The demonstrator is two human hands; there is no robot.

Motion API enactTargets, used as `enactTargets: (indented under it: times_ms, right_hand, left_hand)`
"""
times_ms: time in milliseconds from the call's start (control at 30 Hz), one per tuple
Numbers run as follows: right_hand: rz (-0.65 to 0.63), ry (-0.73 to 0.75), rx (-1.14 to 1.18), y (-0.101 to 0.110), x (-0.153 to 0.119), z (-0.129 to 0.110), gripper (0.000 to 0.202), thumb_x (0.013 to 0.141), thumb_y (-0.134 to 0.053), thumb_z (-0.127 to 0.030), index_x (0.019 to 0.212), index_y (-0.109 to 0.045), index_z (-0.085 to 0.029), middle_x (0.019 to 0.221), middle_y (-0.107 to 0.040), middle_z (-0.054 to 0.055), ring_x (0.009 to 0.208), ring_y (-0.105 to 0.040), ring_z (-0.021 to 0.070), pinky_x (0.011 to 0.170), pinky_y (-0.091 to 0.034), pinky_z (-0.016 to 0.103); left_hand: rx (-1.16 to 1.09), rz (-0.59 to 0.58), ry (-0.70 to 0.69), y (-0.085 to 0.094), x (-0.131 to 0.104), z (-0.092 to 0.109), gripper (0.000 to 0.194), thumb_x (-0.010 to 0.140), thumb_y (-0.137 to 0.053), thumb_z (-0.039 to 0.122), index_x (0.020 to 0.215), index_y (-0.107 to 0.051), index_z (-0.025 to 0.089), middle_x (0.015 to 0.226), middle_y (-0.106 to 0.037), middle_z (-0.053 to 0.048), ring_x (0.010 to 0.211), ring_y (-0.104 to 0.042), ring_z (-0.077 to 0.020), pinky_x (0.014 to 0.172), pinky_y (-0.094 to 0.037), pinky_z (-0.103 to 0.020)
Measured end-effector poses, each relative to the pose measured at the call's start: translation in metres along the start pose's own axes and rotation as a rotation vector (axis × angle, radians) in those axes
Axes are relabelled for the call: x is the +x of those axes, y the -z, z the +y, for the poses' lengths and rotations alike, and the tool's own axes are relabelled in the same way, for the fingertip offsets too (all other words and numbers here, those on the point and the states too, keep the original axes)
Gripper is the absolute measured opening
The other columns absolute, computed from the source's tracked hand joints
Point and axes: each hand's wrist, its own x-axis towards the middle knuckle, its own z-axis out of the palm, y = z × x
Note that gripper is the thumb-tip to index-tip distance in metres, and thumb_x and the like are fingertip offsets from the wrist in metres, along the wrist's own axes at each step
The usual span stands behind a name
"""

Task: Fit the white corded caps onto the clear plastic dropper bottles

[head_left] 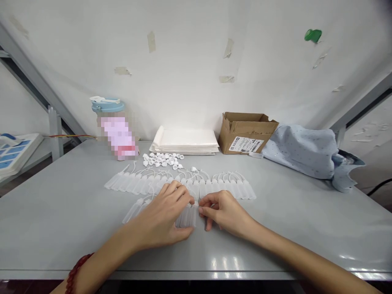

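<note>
My left hand (167,212) arches over a front row of small translucent plastic bottles (185,217), thumb spread from the fingers and nothing plainly gripped. It hides the middle of that row; more bottles (132,211) show at its left. At the right end, my right hand (219,210) has thumb and forefinger closed at the upper edge of the last bottle (194,214). Behind both hands lies a longer row of similar bottles (240,189) with thin, curved white tubes on their tops. Several small white caps (165,159) lie in a loose pile beyond it.
A stack of white sheets (186,141) lies by the wall, next to an opened cardboard box (248,132). Crumpled light-blue cloth (303,151) is at the right. At the back left stand a blurred pink object (119,134) and a light-blue lidded item (108,106). The grey table (275,245) has a front edge near me.
</note>
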Motion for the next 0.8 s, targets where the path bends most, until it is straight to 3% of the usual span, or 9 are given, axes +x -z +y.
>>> enactTargets:
  times_ms: [333,800]
  right_hand:
    - [-0.003,-0.017,-0.008,-0.0001,-0.0006,-0.0037,0.012,0.078,-0.056,-0.017,0.082,-0.067,-0.013,0.055,-0.06,-0.002,0.047,-0.065,0.0129,0.041,-0.038,0.019]
    - [-0.002,0.007,-0.02,0.0001,-0.0002,-0.0014,0.014,0.08,-0.055,-0.018,0.085,-0.067,-0.013,0.059,-0.062,-0.001,0.048,-0.065,0.0134,0.043,-0.037,0.02]
  left_hand:
    - [-0.011,0.013,0.007,-0.0012,-0.0012,0.0002,0.023,0.072,-0.064,0.023,0.09,-0.051,0.021,0.092,-0.051,-0.003,0.092,-0.042,-0.0234,0.08,-0.038,-0.038]
    - [-0.008,0.015,0.018,-0.0018,0.0002,-0.0009,0.02,0.076,-0.063,0.025,0.088,-0.049,0.021,0.092,-0.051,-0.002,0.092,-0.041,-0.0229,0.079,-0.038,-0.037]
